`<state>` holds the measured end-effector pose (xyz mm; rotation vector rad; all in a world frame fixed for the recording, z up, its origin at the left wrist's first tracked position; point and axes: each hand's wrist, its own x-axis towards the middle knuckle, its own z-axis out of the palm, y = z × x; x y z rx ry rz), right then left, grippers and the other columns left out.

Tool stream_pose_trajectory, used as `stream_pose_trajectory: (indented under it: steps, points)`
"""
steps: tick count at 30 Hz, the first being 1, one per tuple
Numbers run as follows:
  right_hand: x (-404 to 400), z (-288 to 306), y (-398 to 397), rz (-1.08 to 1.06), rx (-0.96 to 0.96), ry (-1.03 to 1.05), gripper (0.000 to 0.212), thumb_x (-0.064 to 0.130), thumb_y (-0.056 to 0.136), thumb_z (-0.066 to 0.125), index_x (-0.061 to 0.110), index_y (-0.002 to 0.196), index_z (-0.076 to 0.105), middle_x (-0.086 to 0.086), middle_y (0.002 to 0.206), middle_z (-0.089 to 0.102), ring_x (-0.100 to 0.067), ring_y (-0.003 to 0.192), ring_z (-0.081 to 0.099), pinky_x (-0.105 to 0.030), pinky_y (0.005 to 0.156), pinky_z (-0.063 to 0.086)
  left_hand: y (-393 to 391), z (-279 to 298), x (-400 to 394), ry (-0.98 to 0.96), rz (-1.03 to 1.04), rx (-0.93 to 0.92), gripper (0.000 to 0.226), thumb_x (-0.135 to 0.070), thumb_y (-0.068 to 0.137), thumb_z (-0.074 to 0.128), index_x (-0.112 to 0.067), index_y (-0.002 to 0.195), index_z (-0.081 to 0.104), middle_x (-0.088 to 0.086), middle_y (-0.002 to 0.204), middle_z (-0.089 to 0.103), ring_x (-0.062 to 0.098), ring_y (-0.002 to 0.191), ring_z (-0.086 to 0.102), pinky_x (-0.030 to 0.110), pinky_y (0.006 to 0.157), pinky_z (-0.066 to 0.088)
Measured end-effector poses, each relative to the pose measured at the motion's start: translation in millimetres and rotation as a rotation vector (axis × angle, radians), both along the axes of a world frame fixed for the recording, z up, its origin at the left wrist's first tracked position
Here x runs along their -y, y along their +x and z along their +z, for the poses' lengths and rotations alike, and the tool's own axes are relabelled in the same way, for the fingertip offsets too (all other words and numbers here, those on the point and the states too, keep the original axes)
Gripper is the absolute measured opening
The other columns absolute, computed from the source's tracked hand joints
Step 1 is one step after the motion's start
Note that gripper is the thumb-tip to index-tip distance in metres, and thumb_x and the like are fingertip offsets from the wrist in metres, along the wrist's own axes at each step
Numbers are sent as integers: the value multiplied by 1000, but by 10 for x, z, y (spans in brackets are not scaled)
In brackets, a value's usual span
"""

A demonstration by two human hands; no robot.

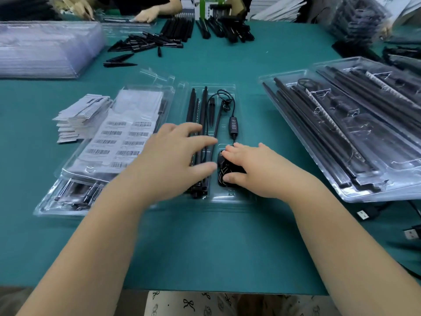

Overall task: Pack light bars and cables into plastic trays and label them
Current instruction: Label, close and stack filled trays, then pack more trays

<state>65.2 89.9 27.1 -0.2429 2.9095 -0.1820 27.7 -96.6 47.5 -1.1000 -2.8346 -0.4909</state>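
On one clear tray [230, 197], left hand [173, 156] flat over light bars [200, 110], right hand [252, 169] fingers pressing one coiled cable [224, 169]

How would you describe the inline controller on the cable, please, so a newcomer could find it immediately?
Start at the clear tray in the middle of the green table, under both hands. In its right section, beyond the right hand, lies a slim black controller, the only piece with a row of buttons.

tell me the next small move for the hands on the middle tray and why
Probably keep pressing until the parts seat. The left hand lies with fingers spread on the light bars, and the right hand pushes the cable coil into its pocket in the tray. The coil looks bunched under the fingers, and the barcode labels lie untouched to the left.
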Motion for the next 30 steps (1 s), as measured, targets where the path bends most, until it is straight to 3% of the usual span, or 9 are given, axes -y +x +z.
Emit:
stream_pose_trajectory:
  steps: [2, 5, 9, 12, 14, 19, 23, 27, 30]
  points:
    - [-6, 1, 4, -10, 15, -9, 60, 47, 96, 41, 23, 148, 23, 10, 155, 21, -8, 144, 10, -46, 115, 7, -103, 265, 284, 275, 38, 39, 40, -61, 80, 45, -50, 115, 59, -45, 111, 53, -18, 90, 55, 18, 70, 47]
    - [-13, 2, -6, -8, 10, 3, 60, 48, 96, 40, 25, 148, 22, 12, 155, 21, -6, 144, 9, -45, 115, 7, -633, 553, 921, 522, 393, 10, 30, -53, 71, 51, -49, 95, 68, -31, 77, 67, -8, 55, 58, 17, 49, 41]
    - [-13, 9, 3, -23, 17, -20, 61, 50, 95, 41, 27, 149, 22, 16, 155, 17, -3, 143, 6, -44, 115, 4, -1454, 456, 1609, 333, 713, 129, 45, -37, 72, 63, -18, 114, 65, -12, 69, 71, 15, 65, 65, 28, 69, 50]
    - [-11, 21, 10, -28, 7, -33, 60, 50, 94, 42, 29, 147, 25, 19, 153, 22, 0, 142, 9, -43, 115, 4, -1702, 123, 1643, -92, 771, 34, 46, -32, 93, 56, -8, 131, 55, 19, 133, 56, 38, 119, 52, 42, 99, 40]
    - [0, 32, 14, -34, 3, -34, 59, 50, 94, 43, 30, 146, 27, 19, 152, 24, 0, 141, 12, -42, 115, 6, -1710, -18, 1587, -184, 768, 77, 49, -40, 96, 47, -10, 134, 52, 18, 141, 48, 38, 127, 44, 39, 102, 34]
    - [8, 33, 21, -47, 12, -34, 59, 50, 94, 43, 32, 147, 25, 22, 152, 21, 1, 141, 10, -41, 116, 6, -1763, -99, 1500, -220, 768, 137, 53, -47, 97, 35, -4, 103, 65, 21, 116, 61, 39, 107, 53, 41, 93, 44]
    - [4, 20, 17, -56, 20, -46, 60, 50, 94, 44, 33, 148, 22, 23, 153, 15, 2, 142, 5, -41, 118, 4, -1696, -16, 1409, -311, 766, 114, 58, -58, 91, 41, -7, 97, 66, 15, 97, 62, 36, 95, 56, 39, 83, 48]
    - [5, 17, 19, -59, 18, -53, 60, 49, 94, 44, 32, 147, 23, 22, 153, 15, 1, 142, 5, -40, 118, 5, -1578, 117, 1247, -318, 805, 58, 39, -40, 88, 54, -3, 75, 59, 12, 72, 54, 31, 70, 52, 33, 64, 43]
    - [-3, 15, 27, -54, 17, -59, 60, 49, 94, 44, 32, 148, 23, 21, 153, 14, 1, 142, 5, -40, 117, 5, -1520, 141, 1148, -283, 857, 6, 19, -13, 84, 55, -3, 69, 52, 13, 69, 50, 26, 61, 45, 33, 62, 38]
